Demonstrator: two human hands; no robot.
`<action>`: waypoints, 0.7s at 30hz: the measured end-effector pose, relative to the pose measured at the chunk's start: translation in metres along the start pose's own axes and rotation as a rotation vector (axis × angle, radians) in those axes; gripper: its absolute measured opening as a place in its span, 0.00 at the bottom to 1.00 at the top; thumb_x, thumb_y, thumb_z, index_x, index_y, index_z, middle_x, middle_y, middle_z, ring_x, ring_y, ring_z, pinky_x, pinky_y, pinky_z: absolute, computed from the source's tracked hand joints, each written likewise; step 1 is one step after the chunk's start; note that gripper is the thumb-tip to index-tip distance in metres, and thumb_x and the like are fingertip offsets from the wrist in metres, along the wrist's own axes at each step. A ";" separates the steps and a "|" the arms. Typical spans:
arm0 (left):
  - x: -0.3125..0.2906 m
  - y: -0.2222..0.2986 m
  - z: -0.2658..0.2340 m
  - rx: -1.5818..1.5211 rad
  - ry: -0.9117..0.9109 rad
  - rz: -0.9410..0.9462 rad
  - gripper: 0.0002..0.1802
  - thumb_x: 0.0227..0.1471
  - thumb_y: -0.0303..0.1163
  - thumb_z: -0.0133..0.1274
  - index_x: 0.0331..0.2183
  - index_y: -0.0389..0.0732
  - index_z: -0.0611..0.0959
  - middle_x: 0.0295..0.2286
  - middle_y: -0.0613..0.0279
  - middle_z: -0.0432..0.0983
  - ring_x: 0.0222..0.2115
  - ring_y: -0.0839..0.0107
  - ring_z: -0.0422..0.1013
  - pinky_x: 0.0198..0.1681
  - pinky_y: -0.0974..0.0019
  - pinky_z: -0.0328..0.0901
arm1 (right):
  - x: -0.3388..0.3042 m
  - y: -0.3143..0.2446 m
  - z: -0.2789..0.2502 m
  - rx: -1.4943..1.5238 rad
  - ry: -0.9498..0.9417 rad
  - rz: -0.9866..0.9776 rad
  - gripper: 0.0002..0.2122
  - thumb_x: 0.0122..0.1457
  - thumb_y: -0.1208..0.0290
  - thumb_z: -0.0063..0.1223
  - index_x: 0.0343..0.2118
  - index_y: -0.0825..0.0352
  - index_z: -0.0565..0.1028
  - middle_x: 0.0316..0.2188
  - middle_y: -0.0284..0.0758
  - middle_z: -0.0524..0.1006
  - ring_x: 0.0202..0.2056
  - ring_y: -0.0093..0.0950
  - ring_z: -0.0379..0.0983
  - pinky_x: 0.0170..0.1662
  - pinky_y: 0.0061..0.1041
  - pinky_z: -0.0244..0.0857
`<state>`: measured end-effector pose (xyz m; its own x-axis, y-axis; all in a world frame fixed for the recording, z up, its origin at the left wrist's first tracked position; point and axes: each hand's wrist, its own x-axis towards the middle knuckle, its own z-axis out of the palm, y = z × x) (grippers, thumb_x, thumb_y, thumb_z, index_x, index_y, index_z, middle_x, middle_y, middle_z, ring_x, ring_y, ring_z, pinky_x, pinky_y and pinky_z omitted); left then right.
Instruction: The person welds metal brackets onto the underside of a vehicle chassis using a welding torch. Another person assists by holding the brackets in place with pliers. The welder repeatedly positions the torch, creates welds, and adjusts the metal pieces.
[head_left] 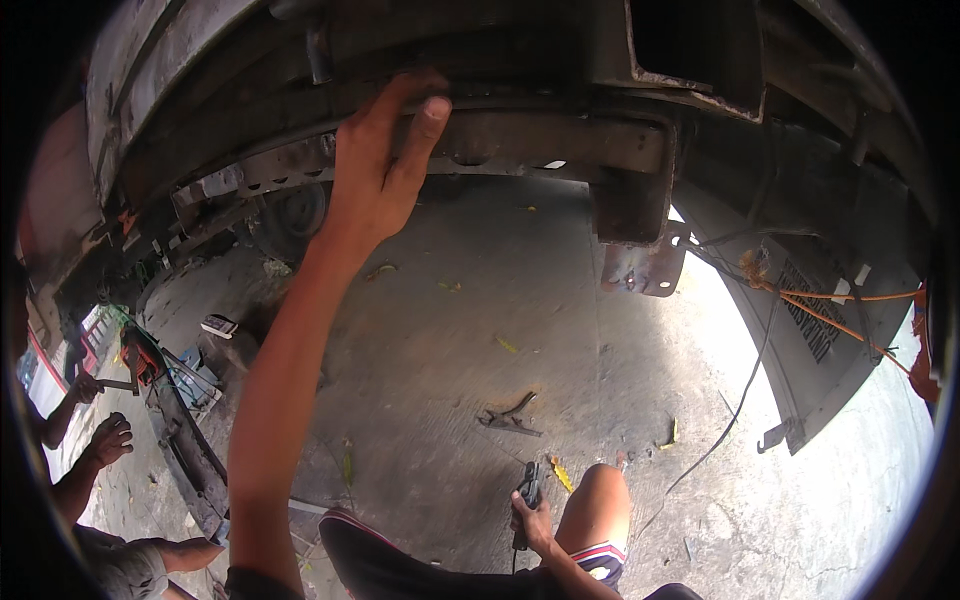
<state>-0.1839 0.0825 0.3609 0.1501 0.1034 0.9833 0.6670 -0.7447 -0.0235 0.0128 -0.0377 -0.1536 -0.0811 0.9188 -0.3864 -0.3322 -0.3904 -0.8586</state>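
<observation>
My left arm is stretched up and forward, and my left hand (385, 150) lies against the underside of a vehicle's dark metal beam (560, 140). Its thumb stands apart and the fingertips, slightly blurred, reach over the metal. Low down, beside my bare knee, my right hand (534, 518) is closed round a dark tool (530, 478) that looks like a welding electrode holder, with a thin dark cord below it. On the concrete in front of it lies a rusty metal tool with two arms (512, 416), its exact kind unclear.
At the left, another person's hand (88, 388) holds a metal bar, and a second hand (110, 440) hangs near a long metal piece (180, 440). A rusty bracket (640, 268) projects downward. Orange cord (830, 296) and a grey panel (800, 350) hang at the right.
</observation>
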 end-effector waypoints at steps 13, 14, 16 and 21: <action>-0.348 0.064 -0.113 0.227 -0.335 -0.807 0.17 0.47 0.33 0.64 0.38 0.38 0.80 0.42 0.49 0.75 0.43 0.57 0.74 0.46 0.59 0.68 | 0.099 0.096 0.025 0.408 0.238 0.067 0.16 0.59 0.49 0.51 0.29 0.56 0.64 0.17 0.27 0.62 0.14 0.22 0.59 0.17 0.23 0.55; -0.387 0.084 -0.126 0.392 -0.475 -0.890 0.22 0.43 0.35 0.66 0.41 0.40 0.79 0.47 0.50 0.72 0.50 0.53 0.68 0.52 0.54 0.63 | 0.100 0.110 0.020 0.368 0.233 0.040 0.16 0.60 0.49 0.50 0.30 0.57 0.65 0.17 0.28 0.62 0.15 0.22 0.60 0.18 0.24 0.56; -0.448 0.117 -0.152 0.566 -0.618 -0.968 0.29 0.39 0.37 0.67 0.45 0.42 0.78 0.52 0.51 0.68 0.57 0.48 0.60 0.58 0.49 0.56 | 0.095 0.138 0.007 0.290 0.284 0.045 0.17 0.62 0.47 0.43 0.32 0.58 0.68 0.18 0.31 0.65 0.16 0.28 0.64 0.20 0.28 0.61; -0.522 0.144 -0.175 0.618 -0.542 -1.071 0.32 0.36 0.31 0.65 0.48 0.45 0.77 0.52 0.55 0.68 0.58 0.47 0.57 0.61 0.47 0.53 | 0.088 0.194 -0.034 0.236 0.232 0.201 0.20 0.62 0.44 0.36 0.37 0.59 0.67 0.21 0.36 0.68 0.19 0.35 0.69 0.23 0.33 0.65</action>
<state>-0.2945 -0.1942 -0.1245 -0.4757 0.7941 0.3782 0.8322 0.2671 0.4860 -0.0269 -0.0344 -0.3661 0.0389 0.7770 -0.6283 -0.5410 -0.5123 -0.6670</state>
